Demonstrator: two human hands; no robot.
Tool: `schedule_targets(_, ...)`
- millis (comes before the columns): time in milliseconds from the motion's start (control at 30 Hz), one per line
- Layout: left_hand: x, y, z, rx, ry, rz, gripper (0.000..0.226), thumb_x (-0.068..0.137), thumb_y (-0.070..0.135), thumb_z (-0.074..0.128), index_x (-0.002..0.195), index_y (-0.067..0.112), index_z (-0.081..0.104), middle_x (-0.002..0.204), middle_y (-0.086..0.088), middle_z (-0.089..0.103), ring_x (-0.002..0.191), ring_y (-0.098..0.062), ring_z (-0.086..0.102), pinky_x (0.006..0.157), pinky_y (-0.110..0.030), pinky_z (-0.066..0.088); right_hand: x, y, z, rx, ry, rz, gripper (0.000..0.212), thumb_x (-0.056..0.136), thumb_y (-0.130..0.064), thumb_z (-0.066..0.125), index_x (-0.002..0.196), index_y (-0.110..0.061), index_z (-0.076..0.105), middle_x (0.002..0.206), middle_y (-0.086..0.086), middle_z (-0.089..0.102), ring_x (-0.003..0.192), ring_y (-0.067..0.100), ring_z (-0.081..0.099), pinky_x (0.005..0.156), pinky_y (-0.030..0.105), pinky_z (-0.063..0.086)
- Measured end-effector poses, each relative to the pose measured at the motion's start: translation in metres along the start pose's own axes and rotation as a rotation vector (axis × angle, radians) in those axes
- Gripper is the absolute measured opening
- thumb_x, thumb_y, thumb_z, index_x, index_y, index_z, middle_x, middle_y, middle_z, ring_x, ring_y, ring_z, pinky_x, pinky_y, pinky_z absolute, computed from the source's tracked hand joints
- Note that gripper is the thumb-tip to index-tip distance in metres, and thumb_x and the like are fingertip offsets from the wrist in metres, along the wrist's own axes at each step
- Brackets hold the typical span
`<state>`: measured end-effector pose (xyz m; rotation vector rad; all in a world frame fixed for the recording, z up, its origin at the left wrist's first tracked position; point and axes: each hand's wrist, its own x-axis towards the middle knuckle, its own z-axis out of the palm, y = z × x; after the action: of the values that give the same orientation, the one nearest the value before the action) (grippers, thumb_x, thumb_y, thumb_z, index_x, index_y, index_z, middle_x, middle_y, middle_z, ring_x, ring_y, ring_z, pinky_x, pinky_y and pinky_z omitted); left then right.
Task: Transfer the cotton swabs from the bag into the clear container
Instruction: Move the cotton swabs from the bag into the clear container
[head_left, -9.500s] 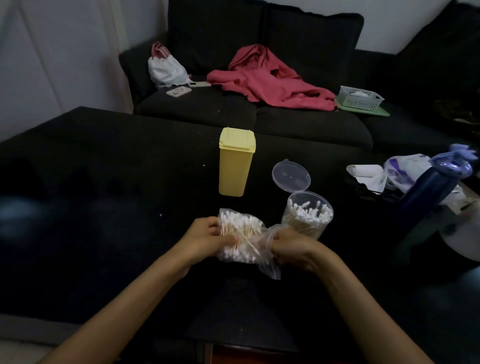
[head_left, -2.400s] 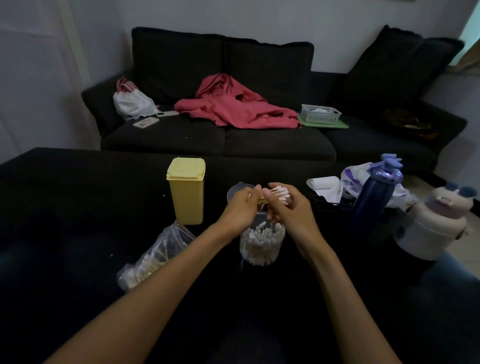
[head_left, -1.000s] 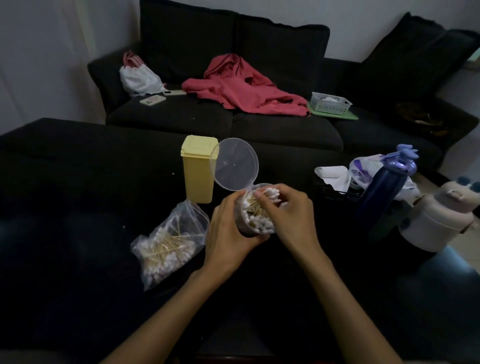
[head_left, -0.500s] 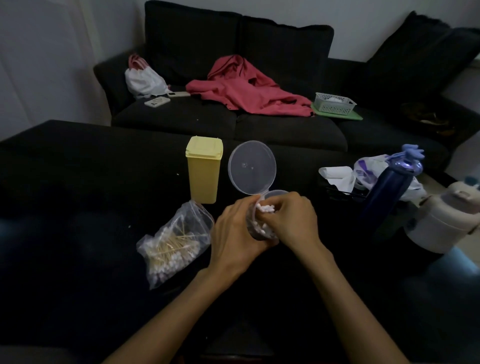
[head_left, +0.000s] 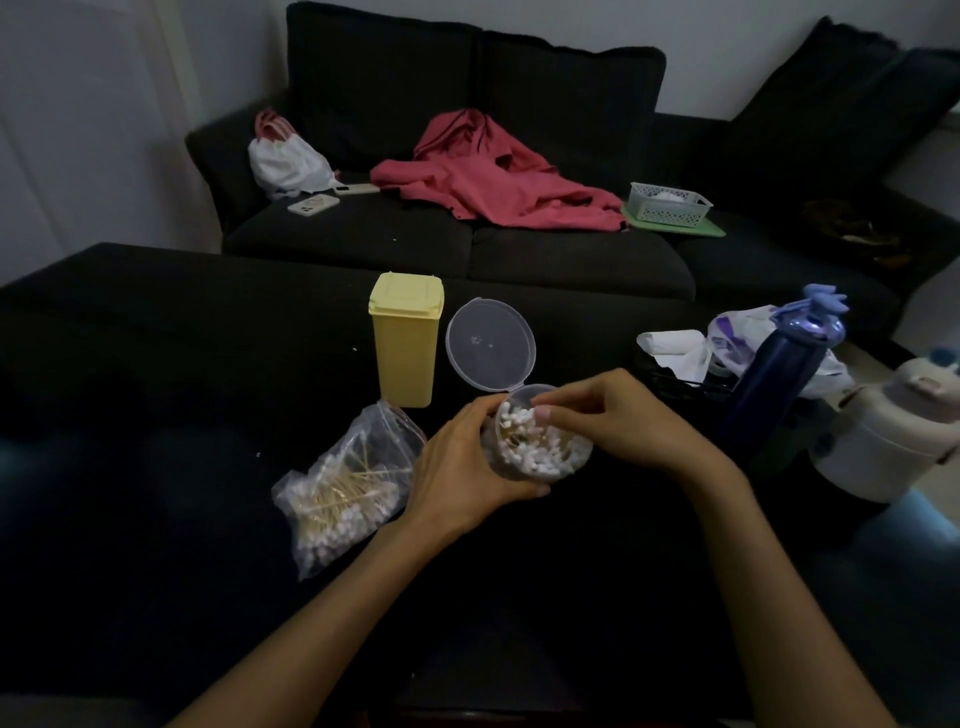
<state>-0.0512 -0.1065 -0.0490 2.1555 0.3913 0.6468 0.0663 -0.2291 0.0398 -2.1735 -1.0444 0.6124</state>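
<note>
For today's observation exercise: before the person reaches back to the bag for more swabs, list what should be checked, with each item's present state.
1. Clear container steadied by left hand: ok.
2. Lid open, clear of the mouth: ok.
3. Right hand free of swabs: cannot tell.
4. Bag within reach, swabs left inside: ok.
5. Bag mouth open: cannot tell.
6. Room left in container: not ok, looks nearly full.

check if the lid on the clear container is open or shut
Open. The round lid stands hinged up behind the clear container, whose mouth shows cotton swabs.
</note>
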Motion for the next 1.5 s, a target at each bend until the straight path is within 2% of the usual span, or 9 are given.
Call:
schedule_targets(167,0.006,0.006,0.001,-0.029,-0.054,-0.032,0.084,0.054,0.048,0.087,0.126,0.039,0.046,0.109,0.021,0.061,0.099,0.009,0.056,0.077,-0.005,0.04,0.003,0.003,0.021,-0.02,0.141,-0.036,0.018,0.08,-0.022,0.072,0.098,-0.021,0.074,0.104,0.0,0.071,0.1,0.01,0.062,0.092,0.03,0.051)
schedule_targets(400,0.024,-0.002,0.003,-0.013,-0.203,-0.15,0.086,0.048,0.047,0.089,0.124,0.036,0.05,0.11,0.016,0.065,0.101,0.001,0.06,0.091,-0.029,0.051,0.013,0.011,0.019,-0.164,0.121,-0.021,0.021,0.083,-0.025,0.068,0.103,-0.028,0.07,0.106,-0.006,0.068,0.1,0.006,0.059,0.089,0.03,0.051)
schedule_targets(667,0.052,-0.004,0.02,0.013,-0.275,-0.269,0.069,0.048,0.031,0.092,0.107,0.036,0.055,0.114,0.008,0.065,0.109,-0.013,0.059,0.099,-0.039,0.048,0.015,0.053,0.009,-0.003,0.416,0.145,0.017,0.086,-0.022,0.065,0.101,-0.028,0.07,0.101,-0.006,0.07,0.094,0.008,0.063,0.087,0.029,0.051)
schedule_targets(833,0.053,0.002,0.018,0.031,-0.356,-0.288,0.088,0.05,0.027,0.092,0.126,0.023,0.047,0.125,0.005,0.058,0.117,-0.015,0.053,0.103,-0.041,0.044,0.019,0.059,0.015,-0.027,0.474,0.113,0.02,0.085,-0.015,0.065,0.098,-0.029,0.071,0.095,-0.005,0.07,0.086,0.009,0.063,0.083,0.029,0.052)
schedule_targets(1033,0.016,0.008,-0.047,0.169,-0.151,-0.203,0.04,0.08,0.021,0.073,0.118,0.026,0.061,0.112,0.008,0.067,0.099,-0.004,0.062,0.09,-0.029,0.051,0.013,0.037,0.027,-0.063,0.552,-0.018,0.016,0.088,-0.022,0.062,0.098,-0.031,0.07,0.093,-0.009,0.069,0.084,0.007,0.062,0.076,0.03,0.054)
schedule_targets(1167,-0.018,-0.004,-0.1,0.352,0.088,-0.217,0.017,0.086,0.03,0.066,0.097,0.04,0.06,0.086,0.021,0.061,0.085,0.002,0.059,0.074,-0.028,0.053,0.012,0.009,0.056,-0.057,0.422,-0.108,0.016,0.09,-0.025,0.06,0.104,-0.028,0.068,0.096,-0.01,0.066,0.081,0.001,0.06,0.067,0.018,0.051)
schedule_targets(1233,-0.03,-0.016,-0.121,0.458,0.161,-0.274,0.012,0.085,0.035,0.066,0.094,0.039,0.058,0.081,0.021,0.057,0.083,-0.001,0.06,0.069,-0.029,0.053,0.013,-0.003,0.079,-0.06,0.35,-0.199,0.02,0.092,-0.027,0.057,0.109,-0.025,0.067,0.102,-0.01,0.067,0.088,-0.003,0.059,0.079,0.019,0.052)
schedule_targets(1400,-0.037,-0.044,-0.161,0.721,-0.032,-0.625,0.035,0.086,0.062,0.049,0.09,0.029,0.062,0.088,0.006,0.061,0.089,-0.022,0.062,0.073,-0.03,0.048,0.013,-0.013,0.13,-0.169,0.14,-0.397,0.05,0.09,-0.042,0.055,0.136,-0.022,0.046,0.129,-0.009,0.048,0.118,-0.006,0.031,0.1,0.014,0.027)
schedule_targets(1500,-0.042,-0.052,-0.152,0.707,-0.239,-0.771,0.064,0.086,0.072,0.031,0.076,0.018,0.063,0.07,0.004,0.064,0.069,-0.015,0.062,0.068,-0.027,0.048,0.019,-0.012,0.139,-0.176,0.144,-0.393,0.034,0.088,-0.033,0.062,0.12,-0.02,0.06,0.112,-0.008,0.06,0.105,0.001,0.049,0.091,0.019,0.042)
